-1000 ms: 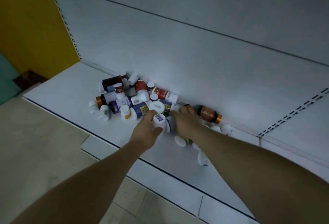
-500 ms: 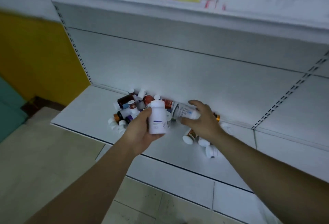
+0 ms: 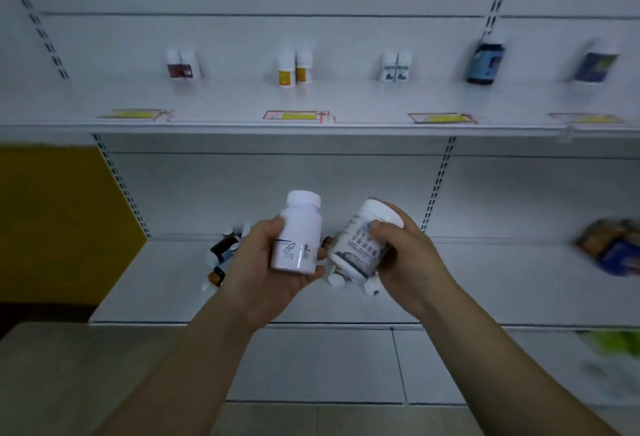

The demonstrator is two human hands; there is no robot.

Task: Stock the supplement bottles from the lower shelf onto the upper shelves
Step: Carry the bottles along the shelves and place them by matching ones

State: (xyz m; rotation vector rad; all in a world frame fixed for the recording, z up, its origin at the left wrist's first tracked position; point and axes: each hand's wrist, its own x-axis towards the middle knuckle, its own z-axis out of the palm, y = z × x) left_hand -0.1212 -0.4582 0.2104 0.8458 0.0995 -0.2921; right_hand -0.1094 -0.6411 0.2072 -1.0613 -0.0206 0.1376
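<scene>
A white supplement bottle (image 3: pixel 298 228) stands upright in the left hand (image 3: pixel 263 273), fingers (image 3: pixel 272 233) curled round its lower half. A second white bottle (image 3: pixel 358 248) tilts in the right hand (image 3: pixel 408 262), gripped near its cap. Behind the fingers, loose bottles (image 3: pixel 221 255) lie on the lower shelf (image 3: pixel 156 283); above, 3 pairs and 2 single bottles (image 3: pixel 294 68) stand on the upper shelf (image 3: pixel 225 124).

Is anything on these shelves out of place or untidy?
Yes. On the lower shelf, loose bottles lie jumbled in a heap, some on their sides; the paired bottles on the upper shelf stand upright.
</scene>
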